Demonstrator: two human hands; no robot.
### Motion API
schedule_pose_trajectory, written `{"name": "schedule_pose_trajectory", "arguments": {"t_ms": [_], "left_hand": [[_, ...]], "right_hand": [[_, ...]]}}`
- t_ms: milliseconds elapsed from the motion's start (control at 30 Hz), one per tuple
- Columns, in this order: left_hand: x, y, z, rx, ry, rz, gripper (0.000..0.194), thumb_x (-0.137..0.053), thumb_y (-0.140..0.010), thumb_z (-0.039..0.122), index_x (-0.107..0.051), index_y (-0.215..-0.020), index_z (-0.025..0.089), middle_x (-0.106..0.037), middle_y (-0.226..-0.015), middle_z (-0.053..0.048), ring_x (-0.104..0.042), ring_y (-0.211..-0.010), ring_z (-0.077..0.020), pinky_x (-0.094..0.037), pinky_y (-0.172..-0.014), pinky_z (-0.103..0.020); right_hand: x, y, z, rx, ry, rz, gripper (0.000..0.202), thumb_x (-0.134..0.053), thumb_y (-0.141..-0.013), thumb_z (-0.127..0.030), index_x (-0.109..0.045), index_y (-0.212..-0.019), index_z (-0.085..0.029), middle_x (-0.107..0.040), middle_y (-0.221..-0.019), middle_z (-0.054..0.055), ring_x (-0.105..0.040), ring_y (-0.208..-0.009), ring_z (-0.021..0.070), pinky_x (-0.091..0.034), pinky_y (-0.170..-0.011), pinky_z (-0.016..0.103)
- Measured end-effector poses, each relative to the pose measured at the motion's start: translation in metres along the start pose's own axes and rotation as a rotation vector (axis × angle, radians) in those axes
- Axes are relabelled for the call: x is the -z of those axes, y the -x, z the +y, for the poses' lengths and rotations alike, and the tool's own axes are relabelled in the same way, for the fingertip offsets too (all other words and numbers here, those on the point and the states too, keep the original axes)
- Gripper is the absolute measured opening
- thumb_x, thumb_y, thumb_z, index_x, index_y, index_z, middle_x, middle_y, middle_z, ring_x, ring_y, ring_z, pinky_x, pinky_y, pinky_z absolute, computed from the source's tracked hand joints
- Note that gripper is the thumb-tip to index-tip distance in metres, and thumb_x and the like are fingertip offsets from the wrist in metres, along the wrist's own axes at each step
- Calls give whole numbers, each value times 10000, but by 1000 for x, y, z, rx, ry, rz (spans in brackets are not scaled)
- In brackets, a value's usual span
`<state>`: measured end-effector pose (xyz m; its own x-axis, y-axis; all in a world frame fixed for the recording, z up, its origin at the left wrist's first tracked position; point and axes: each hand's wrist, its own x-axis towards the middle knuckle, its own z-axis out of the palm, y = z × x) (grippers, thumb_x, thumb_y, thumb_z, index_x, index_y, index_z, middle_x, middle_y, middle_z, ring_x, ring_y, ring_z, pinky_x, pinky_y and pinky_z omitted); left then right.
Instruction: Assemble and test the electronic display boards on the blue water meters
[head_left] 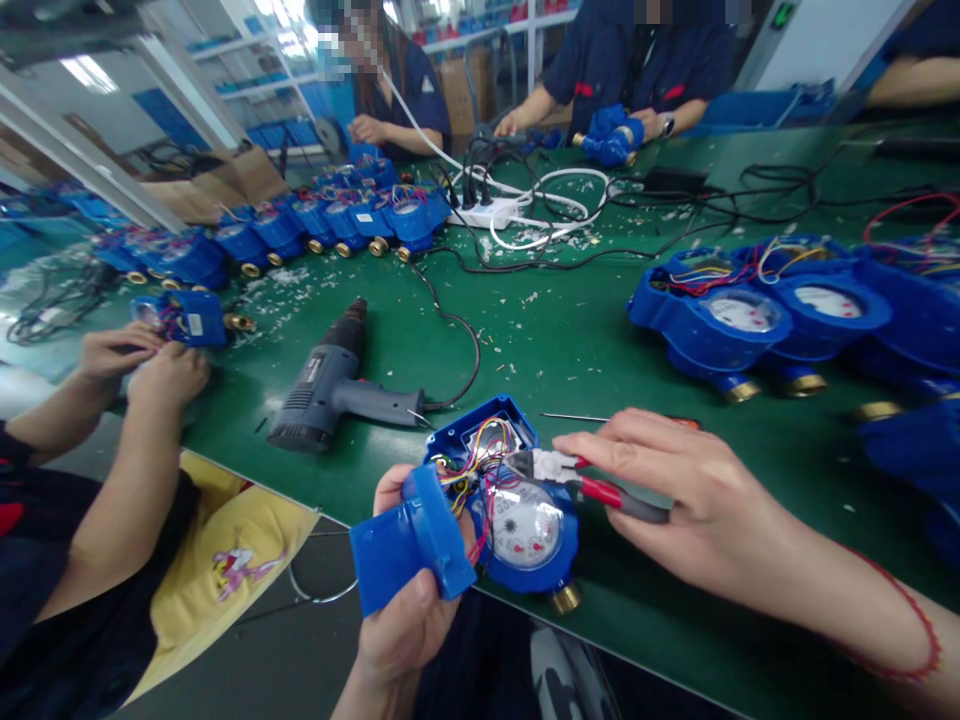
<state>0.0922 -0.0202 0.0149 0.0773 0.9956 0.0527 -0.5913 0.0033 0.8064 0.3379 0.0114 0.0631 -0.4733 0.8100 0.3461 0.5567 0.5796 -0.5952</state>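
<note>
Blue plastic, round-faced meter (531,525) at the green tabletop's near edge (637,615): multicoloured wires (489,450) seemed fitted, closure was not yet done; left hand (409,625), fingers clamped on blue plastic cover (401,545); right hand (697,510), on red-handled pliers (601,491).

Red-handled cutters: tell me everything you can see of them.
The cutters have a pale, metal-looking head and handles coloured red and dark grey, seemingly plastic- or rubber-covered. The right grip holds them by the handles, jaws pointing left over the blue meter, near its thin wires. Whether the jaws touch a wire is unclear.
</note>
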Motion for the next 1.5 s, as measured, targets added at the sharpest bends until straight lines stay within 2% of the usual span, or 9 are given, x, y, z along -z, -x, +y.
{"name": "schedule_pose_trajectory", "arguments": {"t_ms": [233,400,567,767,900,1000,1167,1367,1500], "left_hand": [[1,1,0,12,6,23,566,-761,-719,253,-540,-1240,267,-647,-935,-35,-593,-663,-100,-522,-616,-172],[-4,3,0,20,-31,74,577,-796,-681,268,-568,-1210,298,-657,-945,-24,-624,-689,-116,-545,-650,-195],[-14,4,2,78,-65,143,579,-802,-694,291,-563,-1217,352,-672,-1109,-27,-668,-952,-196,-565,-802,-257],[-7,6,0,70,-117,44,554,-758,-760,299,-509,-1250,365,-649,-1188,-58,-657,-1037,-256,-556,-882,-372],[-4,6,-4,70,-149,64,586,-723,-784,323,-451,-1302,330,-620,-1223,-99,-645,-1054,-272,-567,-851,-359],[-11,6,-2,41,-211,124,588,-740,-764,290,-467,-1282,333,-608,-1201,-68,-629,-1048,-234,-555,-860,-316],[-29,8,6,-42,-425,285,681,-837,-648,284,-511,-1245,310,-562,-1195,-35,-585,-1017,-199,-527,-826,-231],[-37,10,-1,-132,-600,391,757,-850,-620,322,-504,-1292,310,-520,-1275,-32,-536,-1072,-224,-484,-875,-264],[-49,10,-3,-165,-757,425,744,-839,-635,341,-512,-1301,299,-493,-1322,-34,-506,-1135,-262,-440,-965,-340]], "right_hand": [[-5,3,-9,-125,-16,66,361,-517,-935,-153,-469,-1286,-224,-556,-1145,49,-506,-1027,171,-427,-868,304],[-7,-4,-34,-189,-297,-11,168,-523,-927,-139,-507,-1071,-224,-601,-1036,-12,-551,-941,116,-435,-802,217],[-16,-22,-55,-170,-474,-171,176,-614,-892,-182,-550,-1055,-203,-617,-1040,-33,-557,-944,89,-412,-822,171],[-30,-32,-55,-207,-591,-141,139,-561,-856,-64,-579,-930,-180,-580,-831,-46,-498,-725,74,-385,-646,165],[-30,-33,-53,-228,-633,-136,317,-493,-735,67,-581,-915,-178,-592,-813,-54,-508,-704,73,-393,-635,158],[-24,-30,-49,-202,-563,-55,380,-494,-700,79,-606,-958,-176,-646,-909,-30,-577,-818,95,-440,-745,179],[-3,-10,-31,-105,-133,105,455,-528,-846,-25,-564,-1255,-222,-617,-1080,39,-549,-994,159,-459,-861,288],[6,27,-32,-169,274,-55,671,-501,-780,-13,-378,-1415,-190,-477,-1198,118,-424,-1108,254,-442,-919,443],[2,32,-43,-123,386,-24,621,-491,-796,-38,-405,-1406,-122,-496,-1174,156,-423,-1067,287,-454,-849,460]]}}
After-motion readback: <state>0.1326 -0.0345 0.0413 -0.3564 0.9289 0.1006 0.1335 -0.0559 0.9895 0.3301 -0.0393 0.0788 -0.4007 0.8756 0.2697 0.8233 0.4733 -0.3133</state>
